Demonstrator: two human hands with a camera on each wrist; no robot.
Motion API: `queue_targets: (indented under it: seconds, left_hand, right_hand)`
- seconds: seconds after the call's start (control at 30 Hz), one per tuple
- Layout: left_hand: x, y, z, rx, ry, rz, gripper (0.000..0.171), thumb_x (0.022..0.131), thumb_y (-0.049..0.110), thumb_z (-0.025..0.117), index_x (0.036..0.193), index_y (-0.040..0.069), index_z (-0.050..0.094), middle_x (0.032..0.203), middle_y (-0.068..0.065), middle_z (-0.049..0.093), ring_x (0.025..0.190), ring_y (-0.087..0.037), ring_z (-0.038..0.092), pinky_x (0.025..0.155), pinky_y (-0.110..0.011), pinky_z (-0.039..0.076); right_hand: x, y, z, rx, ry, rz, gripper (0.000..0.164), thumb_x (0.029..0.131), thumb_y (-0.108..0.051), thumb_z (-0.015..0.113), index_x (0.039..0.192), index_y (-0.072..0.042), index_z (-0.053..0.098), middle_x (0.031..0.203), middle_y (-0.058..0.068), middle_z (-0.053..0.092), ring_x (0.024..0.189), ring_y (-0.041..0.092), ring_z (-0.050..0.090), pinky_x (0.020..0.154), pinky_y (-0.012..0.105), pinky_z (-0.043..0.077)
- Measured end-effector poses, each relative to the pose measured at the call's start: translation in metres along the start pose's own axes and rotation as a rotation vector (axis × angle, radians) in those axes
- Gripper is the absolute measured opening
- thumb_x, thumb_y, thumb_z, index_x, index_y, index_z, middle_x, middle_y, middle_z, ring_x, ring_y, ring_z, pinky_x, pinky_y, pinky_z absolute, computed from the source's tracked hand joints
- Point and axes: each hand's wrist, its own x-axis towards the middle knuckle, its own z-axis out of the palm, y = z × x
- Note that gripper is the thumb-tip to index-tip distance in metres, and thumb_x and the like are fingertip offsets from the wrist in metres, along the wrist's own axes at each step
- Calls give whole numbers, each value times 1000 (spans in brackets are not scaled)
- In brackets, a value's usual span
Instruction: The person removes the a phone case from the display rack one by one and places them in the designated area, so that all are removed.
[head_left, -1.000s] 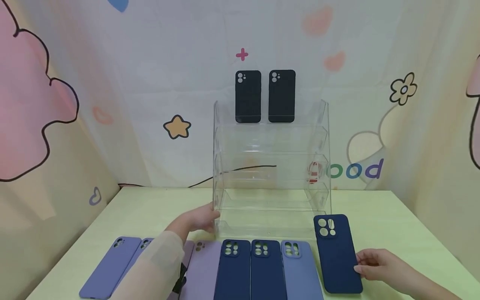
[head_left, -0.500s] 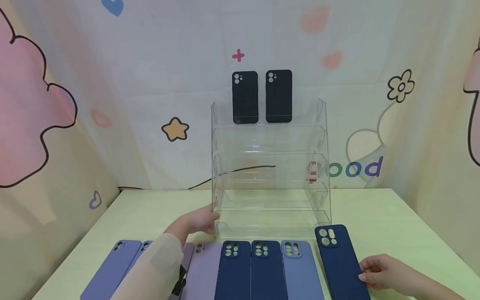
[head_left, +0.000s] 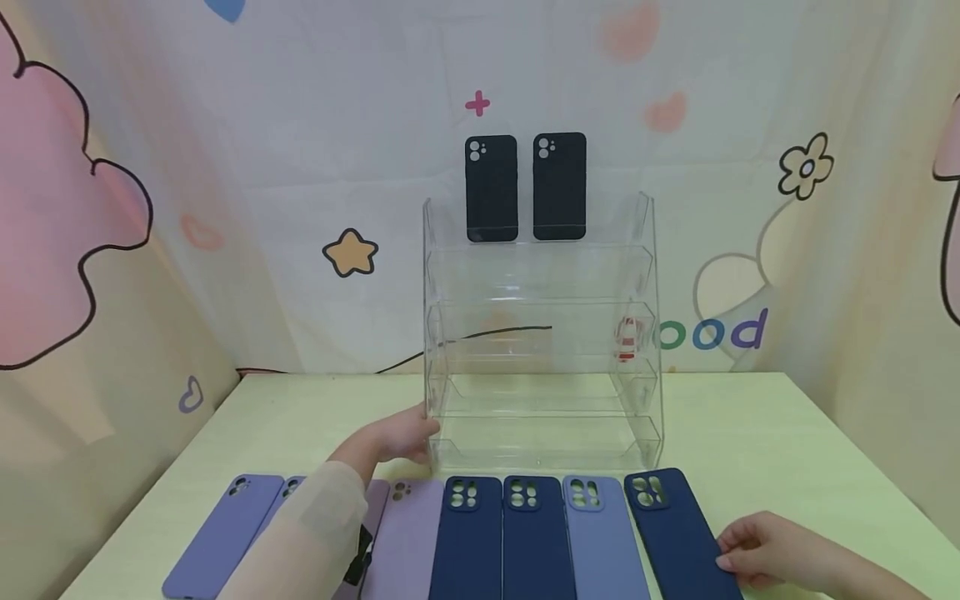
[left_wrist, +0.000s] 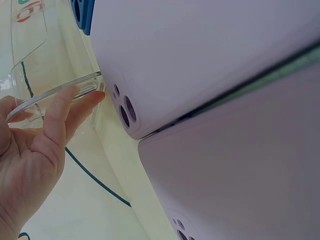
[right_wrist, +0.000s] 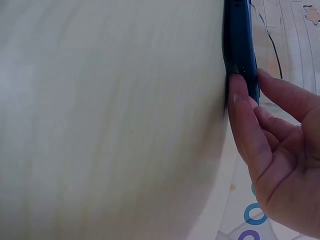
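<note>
My right hand (head_left: 765, 550) pinches the long edge of a dark blue phone case (head_left: 678, 533) at the right end of the row. In the right wrist view, thumb and fingers of the right hand (right_wrist: 280, 135) grip the case's edge (right_wrist: 241, 45) close to the tabletop. My left hand (head_left: 405, 435) holds the lower left side panel of a clear tiered display rack (head_left: 540, 429). The left wrist view has the left hand (left_wrist: 40, 145) with its fingers curled round that clear panel (left_wrist: 55, 90). Two black phone cases (head_left: 492, 190) stand upright on the rack's top tier.
Beside the held case lie a light blue case (head_left: 606, 542), two dark blue cases (head_left: 467, 542), and pinkish-purple (head_left: 405, 542) and violet cases (head_left: 225, 533) to the left, partly behind my sleeve (head_left: 307, 533). A patterned curtain (head_left: 300, 125) hangs behind the pale tabletop (head_left: 757, 433).
The right hand has lowered the dark blue case from a raised pose to the row, up against the light blue case. The left hand stays on the rack.
</note>
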Motion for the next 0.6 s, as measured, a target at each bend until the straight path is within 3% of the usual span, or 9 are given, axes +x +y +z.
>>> queue_targets:
  seconds: [0.27,0.43,0.6]
  left_hand:
    - [1,1,0,30,13,-7,57,97,7,30,150,7,7,138,-25,37,118,-40,46,89,-51,45]
    - [2,0,0,9,0,-3,58,97,6,31,150,9,8,135,-23,41,117,-37,48,90,-50,44]
    - [2,-1,-1,5,-10,-10,58,98,8,31,150,11,7,136,-22,41,117,-38,48,91,-51,43]
  right_hand:
    - [5,-7,1,-52,12,52,19,89,-13,62,93,5,62,77,2,61,69,16,55,61,28,49]
    - [5,-12,-2,-115,6,-17,14,88,-12,61,90,2,63,72,4,60,64,13,54,55,25,46]
    - [12,-34,-15,-181,56,-31,23,91,-15,59,99,7,60,78,6,62,71,20,58,62,35,51]
